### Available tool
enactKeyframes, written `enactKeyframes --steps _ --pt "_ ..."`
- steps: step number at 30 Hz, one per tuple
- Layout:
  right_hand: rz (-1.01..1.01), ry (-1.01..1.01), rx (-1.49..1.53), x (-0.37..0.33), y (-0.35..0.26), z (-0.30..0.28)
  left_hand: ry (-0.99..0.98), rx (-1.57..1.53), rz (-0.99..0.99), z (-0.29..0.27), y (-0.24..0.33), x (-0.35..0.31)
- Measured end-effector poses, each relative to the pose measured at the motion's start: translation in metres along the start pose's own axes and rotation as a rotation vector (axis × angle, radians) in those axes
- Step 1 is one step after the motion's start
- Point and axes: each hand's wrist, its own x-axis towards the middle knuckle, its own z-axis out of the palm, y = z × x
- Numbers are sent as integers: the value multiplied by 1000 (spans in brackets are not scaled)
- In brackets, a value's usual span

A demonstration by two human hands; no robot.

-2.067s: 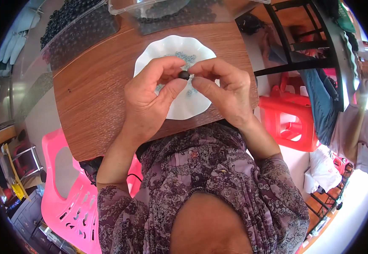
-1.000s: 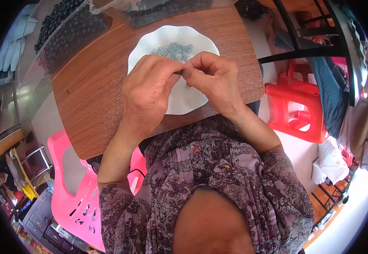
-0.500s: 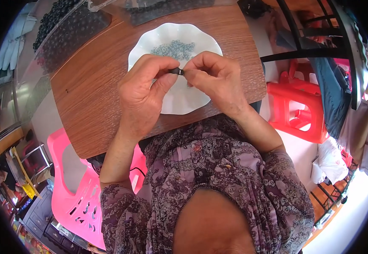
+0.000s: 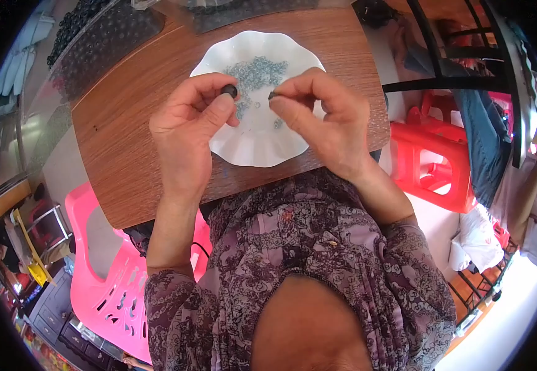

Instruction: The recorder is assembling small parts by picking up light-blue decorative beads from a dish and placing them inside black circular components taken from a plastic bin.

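Note:
My left hand [image 4: 185, 123] pinches a small round black piece [image 4: 229, 91] between thumb and fingertips, over the left part of a white plate [image 4: 262, 148] with a wavy rim. Across from it, my right hand [image 4: 336, 123] is closed in a pinch on a small dark piece [image 4: 271, 95], mostly covered by the fingers. A gap separates the two pieces. On the plate below lies a loose pile of tiny clear, bluish bits [image 4: 259, 71], with a few strays closer to me. What exactly these parts are is too small to tell.
The plate stands on a wood-grain table [image 4: 132, 154]. A clear container [image 4: 120, 40] of small black parts sits at the far left. A pink chair [image 4: 111, 297] is at my left, red stools [image 4: 429, 161] at my right. A person's blue trouser leg [image 4: 482, 136] shows beyond.
My hands have moved apart; half a second ago they met over the plate with the dark pieces together. The left went left, the right slightly right.

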Motion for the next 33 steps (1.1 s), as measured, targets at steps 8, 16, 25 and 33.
enactKeyframes --steps 8,16,25,33 --pt "-553 -122 -390 -14 1 22 64 -723 -387 12 -20 -23" --pt "-445 -100 -463 -2 13 8 -9 -877 -362 -14 -23 -23" --pt "-414 -260 -862 7 34 22 -4 -831 -294 -19 -20 -25" --pt "-147 -119 -247 7 -16 7 -33 -746 -308 -7 -17 -27"
